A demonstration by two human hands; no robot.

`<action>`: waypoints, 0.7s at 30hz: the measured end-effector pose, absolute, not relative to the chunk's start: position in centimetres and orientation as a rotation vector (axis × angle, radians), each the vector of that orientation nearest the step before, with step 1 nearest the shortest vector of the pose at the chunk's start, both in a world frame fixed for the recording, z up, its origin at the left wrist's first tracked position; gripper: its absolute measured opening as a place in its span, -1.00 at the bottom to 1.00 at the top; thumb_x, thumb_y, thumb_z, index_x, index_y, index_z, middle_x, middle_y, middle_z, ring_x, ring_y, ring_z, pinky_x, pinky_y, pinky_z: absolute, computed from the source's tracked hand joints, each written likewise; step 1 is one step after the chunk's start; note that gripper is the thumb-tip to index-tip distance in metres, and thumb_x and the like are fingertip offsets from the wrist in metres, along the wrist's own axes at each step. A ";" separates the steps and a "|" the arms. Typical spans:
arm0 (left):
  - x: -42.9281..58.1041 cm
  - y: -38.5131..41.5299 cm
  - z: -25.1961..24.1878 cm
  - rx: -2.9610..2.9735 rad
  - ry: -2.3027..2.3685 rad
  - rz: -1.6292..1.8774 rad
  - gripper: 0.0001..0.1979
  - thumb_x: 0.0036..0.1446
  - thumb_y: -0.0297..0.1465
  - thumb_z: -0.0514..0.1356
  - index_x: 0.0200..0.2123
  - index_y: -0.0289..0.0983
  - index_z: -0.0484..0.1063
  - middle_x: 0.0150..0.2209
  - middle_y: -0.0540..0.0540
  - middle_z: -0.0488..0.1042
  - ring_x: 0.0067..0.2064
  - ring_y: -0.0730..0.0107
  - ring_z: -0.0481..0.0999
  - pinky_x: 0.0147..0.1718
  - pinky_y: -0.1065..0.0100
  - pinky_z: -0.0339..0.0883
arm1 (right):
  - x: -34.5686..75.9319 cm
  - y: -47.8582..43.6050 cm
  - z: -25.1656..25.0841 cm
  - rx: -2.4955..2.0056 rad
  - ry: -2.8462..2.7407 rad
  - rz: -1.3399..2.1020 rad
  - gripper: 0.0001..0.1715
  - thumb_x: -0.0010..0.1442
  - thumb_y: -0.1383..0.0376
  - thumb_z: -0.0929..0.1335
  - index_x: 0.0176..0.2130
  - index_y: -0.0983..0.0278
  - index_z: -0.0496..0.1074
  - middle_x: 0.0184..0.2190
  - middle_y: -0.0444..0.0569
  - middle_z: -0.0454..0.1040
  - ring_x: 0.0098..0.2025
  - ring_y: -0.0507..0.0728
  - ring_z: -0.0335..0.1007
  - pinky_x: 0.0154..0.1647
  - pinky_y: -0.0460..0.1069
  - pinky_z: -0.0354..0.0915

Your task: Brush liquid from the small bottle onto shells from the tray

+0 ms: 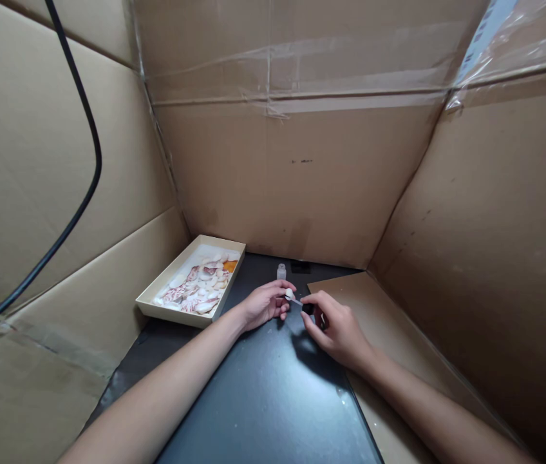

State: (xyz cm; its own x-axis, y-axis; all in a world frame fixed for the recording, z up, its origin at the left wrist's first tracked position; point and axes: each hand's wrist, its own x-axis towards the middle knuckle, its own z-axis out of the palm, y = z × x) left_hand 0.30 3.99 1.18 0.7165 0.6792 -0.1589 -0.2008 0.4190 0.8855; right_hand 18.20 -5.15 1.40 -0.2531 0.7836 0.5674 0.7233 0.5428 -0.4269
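Between the fingertips of my left hand [268,304] is a small white piece that looks like a shell [289,294]. My right hand [335,325] pinches a black cap [308,309], from which a thin pale applicator [296,301] points left. Its tip meets or nearly meets the shell; I cannot tell which. Just behind my left hand, a small clear bottle [281,273] stands upright without a cap. Left of my hands lies a shallow cream box [176,314] holding several shells [200,283], white, reddish-patterned and one orange.
The dark table [258,399] runs back to a cardboard wall [273,187], with more cardboard on both sides. A flat cardboard sheet [374,303] lies on the right, under my right forearm. A black cable [94,138] hangs at the left.
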 end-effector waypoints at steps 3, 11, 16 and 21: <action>0.3 4.0 1.1 0.992 0.539 0.593 -0.77 0.02 -0.45 0.19 -0.19 -0.32 0.35 -0.40 -0.03 0.33 -0.51 0.58 0.29 -0.54 0.47 0.23 | 18.2 -5.2 1.4 -1.228 -2.019 0.098 -0.81 0.20 0.32 0.30 -0.14 0.25 0.37 -0.43 -0.12 0.41 -0.48 0.02 0.33 -0.45 -0.10 0.21; 0.3 3.9 1.2 0.990 0.543 0.597 -0.77 0.05 -0.45 0.18 -0.18 -0.32 0.34 -0.39 -0.03 0.33 -0.51 0.58 0.29 -0.55 0.47 0.23 | 18.2 -5.1 1.3 -1.237 -2.022 0.104 -0.82 0.21 0.31 0.30 -0.14 0.25 0.37 -0.43 -0.11 0.43 -0.47 0.02 0.35 -0.44 -0.10 0.21; 0.4 4.0 1.2 0.996 0.547 0.601 -0.78 0.04 -0.44 0.19 -0.19 -0.33 0.36 -0.43 -0.01 0.31 -0.53 0.58 0.29 -0.55 0.46 0.24 | 18.2 -5.1 1.4 -1.252 -1.986 0.089 -0.82 0.22 0.29 0.29 -0.14 0.26 0.36 -0.42 -0.09 0.43 -0.48 0.02 0.34 -0.46 -0.10 0.21; 0.4 4.0 1.2 0.994 0.552 0.606 -0.79 0.05 -0.44 0.19 -0.20 -0.35 0.38 -0.38 -0.03 0.32 -0.53 0.59 0.27 -0.56 0.45 0.23 | 18.2 -5.1 1.4 -1.252 -1.977 0.089 -0.84 0.19 0.30 0.30 -0.17 0.25 0.37 -0.44 -0.10 0.42 -0.48 0.03 0.34 -0.47 -0.10 0.21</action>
State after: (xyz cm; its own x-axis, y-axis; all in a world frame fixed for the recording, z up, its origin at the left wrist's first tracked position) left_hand 0.42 3.98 1.24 0.7083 0.6899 -0.1496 -0.2134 0.4113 0.8862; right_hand 18.23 -5.09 1.40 -0.2116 0.7930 0.5714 0.7383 0.5127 -0.4382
